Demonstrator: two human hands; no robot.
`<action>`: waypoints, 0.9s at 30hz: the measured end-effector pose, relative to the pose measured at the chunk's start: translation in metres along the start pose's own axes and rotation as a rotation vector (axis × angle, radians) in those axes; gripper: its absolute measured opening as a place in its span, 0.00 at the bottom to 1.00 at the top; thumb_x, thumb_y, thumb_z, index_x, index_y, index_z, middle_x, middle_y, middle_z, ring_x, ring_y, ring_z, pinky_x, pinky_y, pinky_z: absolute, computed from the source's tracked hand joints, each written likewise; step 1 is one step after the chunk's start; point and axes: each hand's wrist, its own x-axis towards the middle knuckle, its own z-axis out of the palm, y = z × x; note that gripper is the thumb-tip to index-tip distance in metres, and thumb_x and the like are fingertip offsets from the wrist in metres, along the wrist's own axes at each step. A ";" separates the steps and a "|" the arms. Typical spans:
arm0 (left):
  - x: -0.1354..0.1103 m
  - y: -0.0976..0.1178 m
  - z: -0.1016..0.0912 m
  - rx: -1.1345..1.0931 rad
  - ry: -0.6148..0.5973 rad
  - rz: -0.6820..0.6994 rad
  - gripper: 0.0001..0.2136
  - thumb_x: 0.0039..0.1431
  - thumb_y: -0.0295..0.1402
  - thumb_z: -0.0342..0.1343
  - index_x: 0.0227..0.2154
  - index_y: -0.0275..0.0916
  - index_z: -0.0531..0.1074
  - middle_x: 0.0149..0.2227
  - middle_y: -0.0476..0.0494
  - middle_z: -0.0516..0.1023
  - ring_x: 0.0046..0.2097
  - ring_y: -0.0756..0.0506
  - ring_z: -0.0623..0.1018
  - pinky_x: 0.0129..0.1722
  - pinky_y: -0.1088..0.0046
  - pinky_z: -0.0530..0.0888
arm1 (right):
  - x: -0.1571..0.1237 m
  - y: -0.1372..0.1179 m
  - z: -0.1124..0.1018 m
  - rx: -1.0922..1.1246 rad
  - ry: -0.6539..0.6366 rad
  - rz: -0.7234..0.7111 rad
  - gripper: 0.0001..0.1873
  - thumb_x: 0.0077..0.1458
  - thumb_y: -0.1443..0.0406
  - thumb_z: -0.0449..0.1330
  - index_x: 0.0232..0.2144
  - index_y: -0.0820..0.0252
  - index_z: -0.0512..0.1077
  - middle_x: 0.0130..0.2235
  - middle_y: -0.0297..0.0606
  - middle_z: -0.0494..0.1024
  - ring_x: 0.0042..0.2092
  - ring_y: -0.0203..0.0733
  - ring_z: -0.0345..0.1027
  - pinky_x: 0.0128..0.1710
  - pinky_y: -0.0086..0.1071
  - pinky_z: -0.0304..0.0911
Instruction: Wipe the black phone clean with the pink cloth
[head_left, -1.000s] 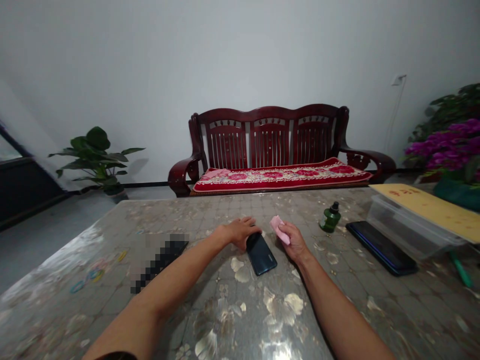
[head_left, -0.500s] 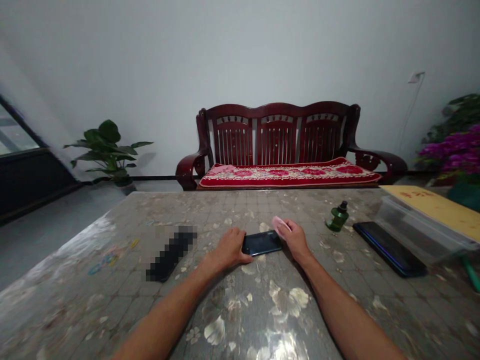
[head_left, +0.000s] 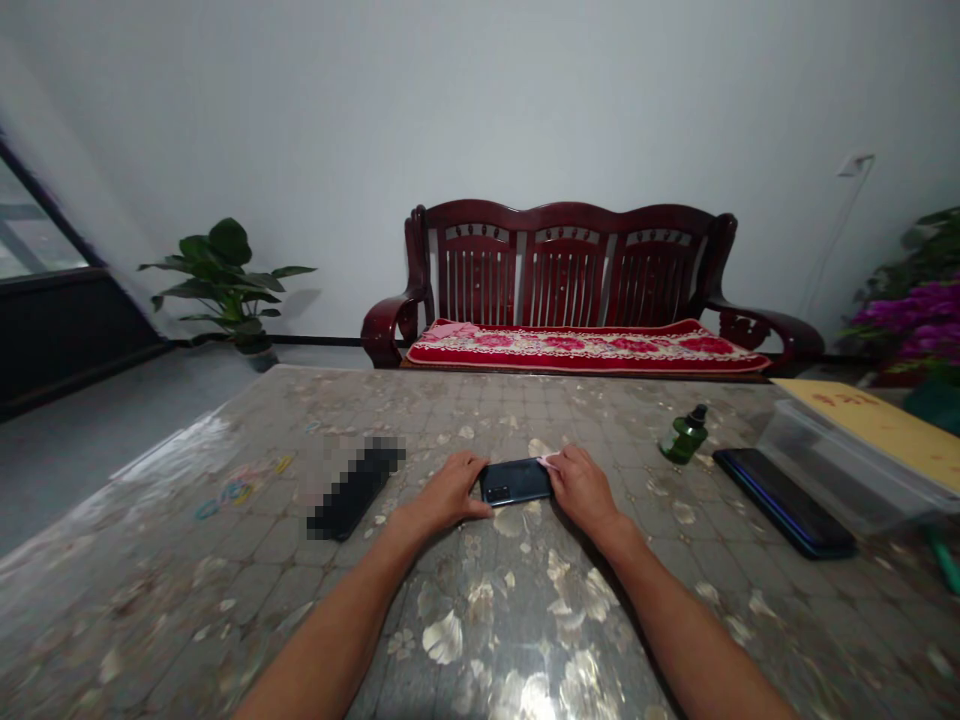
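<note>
Item: dark phone (head_left: 515, 481), lying flat and crosswise on the desk (head_left: 480, 620) in front of me. My left hand (head_left: 448, 490) has its grip on the phone's left end, fingers curled over the edge. My right hand (head_left: 579, 487) pinches a pink cloth (head_left: 550, 461) and meets the phone's right end. Nearby on my right: green bottle (head_left: 683, 436), second phone (head_left: 782, 487), clear box (head_left: 847, 460).

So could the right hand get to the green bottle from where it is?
Probably yes. The right hand rests at the phone, and only bare table lies between it and the green bottle.
</note>
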 end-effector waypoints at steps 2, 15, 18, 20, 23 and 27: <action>0.001 -0.001 0.003 -0.008 0.018 0.000 0.30 0.46 0.41 0.71 0.53 0.42 0.70 0.52 0.40 0.72 0.55 0.37 0.72 0.56 0.64 0.68 | -0.001 -0.006 -0.002 0.014 -0.041 -0.041 0.14 0.64 0.70 0.53 0.44 0.58 0.79 0.42 0.43 0.76 0.46 0.44 0.68 0.47 0.32 0.61; 0.005 -0.012 0.013 -0.076 0.066 0.059 0.27 0.48 0.40 0.71 0.50 0.39 0.72 0.49 0.39 0.71 0.53 0.38 0.71 0.56 0.63 0.68 | 0.013 -0.009 -0.003 -0.085 -0.080 0.061 0.17 0.62 0.73 0.52 0.43 0.62 0.80 0.42 0.46 0.76 0.47 0.46 0.68 0.48 0.32 0.61; 0.006 -0.013 0.014 -0.094 0.075 0.059 0.27 0.47 0.39 0.71 0.50 0.40 0.72 0.49 0.40 0.71 0.53 0.38 0.71 0.55 0.63 0.69 | 0.012 -0.021 0.001 -0.013 -0.112 -0.040 0.17 0.64 0.72 0.51 0.44 0.60 0.79 0.41 0.43 0.76 0.46 0.43 0.68 0.47 0.29 0.60; 0.006 -0.013 0.014 -0.102 0.081 0.056 0.27 0.46 0.39 0.71 0.50 0.40 0.72 0.48 0.41 0.71 0.52 0.38 0.71 0.55 0.63 0.69 | 0.011 -0.026 0.003 0.025 -0.133 -0.111 0.17 0.64 0.72 0.51 0.45 0.58 0.79 0.41 0.42 0.76 0.45 0.41 0.68 0.46 0.28 0.60; 0.006 -0.011 0.013 -0.102 0.083 0.048 0.27 0.47 0.39 0.71 0.50 0.40 0.72 0.49 0.41 0.71 0.53 0.38 0.72 0.55 0.64 0.69 | 0.012 -0.023 0.002 0.007 -0.123 -0.091 0.17 0.64 0.72 0.51 0.45 0.58 0.79 0.42 0.42 0.76 0.46 0.42 0.68 0.47 0.28 0.60; 0.006 -0.009 0.012 -0.092 0.081 0.038 0.26 0.46 0.38 0.71 0.49 0.41 0.73 0.49 0.41 0.71 0.53 0.39 0.72 0.55 0.65 0.69 | 0.015 -0.013 -0.004 -0.073 -0.109 0.049 0.18 0.64 0.72 0.51 0.45 0.60 0.79 0.43 0.45 0.76 0.48 0.44 0.68 0.48 0.30 0.60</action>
